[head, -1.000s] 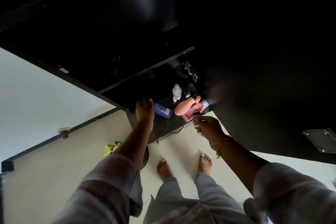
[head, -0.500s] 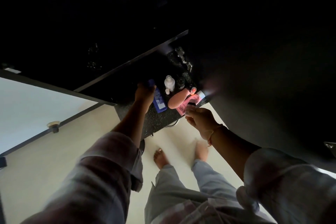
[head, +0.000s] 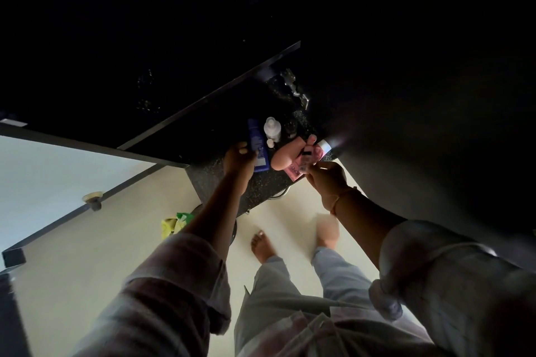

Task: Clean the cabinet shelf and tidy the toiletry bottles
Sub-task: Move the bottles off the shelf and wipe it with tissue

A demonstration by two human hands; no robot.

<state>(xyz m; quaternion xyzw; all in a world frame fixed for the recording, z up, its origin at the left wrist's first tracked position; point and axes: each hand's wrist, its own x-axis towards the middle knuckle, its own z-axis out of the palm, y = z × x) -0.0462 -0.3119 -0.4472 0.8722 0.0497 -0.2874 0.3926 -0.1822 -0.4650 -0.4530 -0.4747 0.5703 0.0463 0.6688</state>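
My left hand (head: 239, 158) grips a blue bottle (head: 257, 149), which stands nearly upright on the dark speckled shelf (head: 214, 182). My right hand (head: 324, 175) holds a small dark-capped bottle (head: 306, 158) at the shelf's right front. Between the hands lies a peach bottle (head: 287, 155) on its side, over a pink tube (head: 304, 164) with a white cap. Behind them stand a clear white bottle (head: 272, 129) and a small dark jar (head: 291, 127).
The cabinet interior above is dark, with a metal hinge (head: 293, 90) at the back right. A yellow-green cloth (head: 174, 224) lies on the pale floor below. My bare feet (head: 262, 245) stand under the shelf. A dark door panel fills the right side.
The left hand has turned the blue bottle from lying on its side to nearly upright. The right hand has moved the small bottle slightly toward the pink tube. The view has shifted.
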